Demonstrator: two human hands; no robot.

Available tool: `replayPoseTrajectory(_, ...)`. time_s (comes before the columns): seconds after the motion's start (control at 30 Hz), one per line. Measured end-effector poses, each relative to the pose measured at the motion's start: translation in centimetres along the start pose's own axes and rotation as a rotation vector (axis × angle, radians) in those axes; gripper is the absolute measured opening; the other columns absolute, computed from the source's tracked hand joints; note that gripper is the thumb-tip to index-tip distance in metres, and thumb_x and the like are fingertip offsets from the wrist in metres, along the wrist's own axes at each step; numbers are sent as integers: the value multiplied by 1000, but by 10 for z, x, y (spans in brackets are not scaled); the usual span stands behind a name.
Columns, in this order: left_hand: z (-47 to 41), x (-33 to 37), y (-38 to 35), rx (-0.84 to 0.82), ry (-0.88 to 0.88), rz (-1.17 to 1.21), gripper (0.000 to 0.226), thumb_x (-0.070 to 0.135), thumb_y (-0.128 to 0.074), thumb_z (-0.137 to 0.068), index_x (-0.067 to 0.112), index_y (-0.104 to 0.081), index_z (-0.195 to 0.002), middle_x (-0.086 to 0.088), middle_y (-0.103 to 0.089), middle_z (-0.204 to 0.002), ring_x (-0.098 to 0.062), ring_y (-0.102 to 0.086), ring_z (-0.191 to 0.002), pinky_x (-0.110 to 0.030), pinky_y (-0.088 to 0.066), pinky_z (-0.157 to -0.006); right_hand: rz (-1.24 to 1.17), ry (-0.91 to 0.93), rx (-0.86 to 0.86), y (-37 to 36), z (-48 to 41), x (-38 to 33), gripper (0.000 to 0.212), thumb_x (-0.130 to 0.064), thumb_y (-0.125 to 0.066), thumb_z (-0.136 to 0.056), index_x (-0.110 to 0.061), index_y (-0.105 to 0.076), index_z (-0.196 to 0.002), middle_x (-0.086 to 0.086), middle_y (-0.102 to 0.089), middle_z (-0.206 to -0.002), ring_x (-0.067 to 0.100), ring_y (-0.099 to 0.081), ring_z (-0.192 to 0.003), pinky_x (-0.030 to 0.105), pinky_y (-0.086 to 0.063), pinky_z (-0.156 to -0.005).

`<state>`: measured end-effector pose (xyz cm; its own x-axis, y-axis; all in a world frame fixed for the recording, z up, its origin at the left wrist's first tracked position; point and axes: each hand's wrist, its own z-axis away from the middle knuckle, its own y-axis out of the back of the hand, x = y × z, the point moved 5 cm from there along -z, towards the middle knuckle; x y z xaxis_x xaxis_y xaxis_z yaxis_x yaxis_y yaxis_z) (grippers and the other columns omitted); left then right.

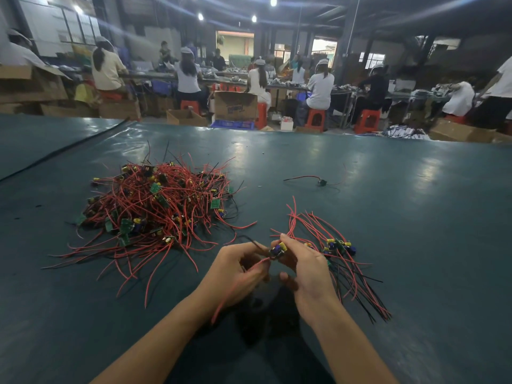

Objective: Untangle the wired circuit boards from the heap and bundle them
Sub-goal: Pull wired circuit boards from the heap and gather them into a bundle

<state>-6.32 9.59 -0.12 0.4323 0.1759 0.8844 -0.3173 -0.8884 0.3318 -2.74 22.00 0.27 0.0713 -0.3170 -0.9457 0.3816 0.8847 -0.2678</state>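
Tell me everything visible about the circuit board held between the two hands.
The circuit board is small, with a yellow cylindrical part and blue parts. The right hand pinches it from the right; the left hand grips its red wire, which trails down past that wrist. A thin black wire arcs off leftward. It is held over the green table.

Single view, worn on the head of the person at the table (388, 189). It faces forward and tilts down across the green tabletop. The lens is wide-angle: the far table edge bows, and the ceiling lights (273, 1) streak. The left hand (235, 270) and right hand (307, 270) sit below centre, close to the lens, with the arms entering from the bottom edge. The heap (155, 206) lies left of centre, somewhat farther off. The upper third takes in the hall beyond, where workers (318, 90) on stools (315, 117) sit with their backs to the camera, well away.
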Motion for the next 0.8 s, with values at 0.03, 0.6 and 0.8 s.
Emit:
replayPoseTrajectory(0.03,-1,-3,-1,3,92,139,21,4,-58,-88,18,-71,-79,-4,-68,-62,-13,-57,-49,-22,-45,-48,14,14,-13,1,-1,-1,28,-25,-68,-86,-22,-76,-60,-2,-70,-70,12,-62,-69,22,-43,-51)
replayPoseTrajectory(0.6,-2,-10,-1,-49,490,719,35,38,-80,-63,10,-69,-80,-9,-57,-70,-10,-57,-50,-19,-41,-51,230,297,-41,-1,-7,2,26,-19,-62,-95,-25,-76,-75,-9,-72,-70,0,-64,-66,13,-50,-61)
replayPoseTrajectory(0.8,-4,-20,13,189,588,931,41,34,-76,-62,11,-68,-95,-8,-75,-87,-7,-62,-50,-14,-44,-40,341,374,-92,-6,-1,2,22,-10,-73,-85,-32,-73,-89,-10,-72,-75,-3,-61,-64,16,-47,-58)
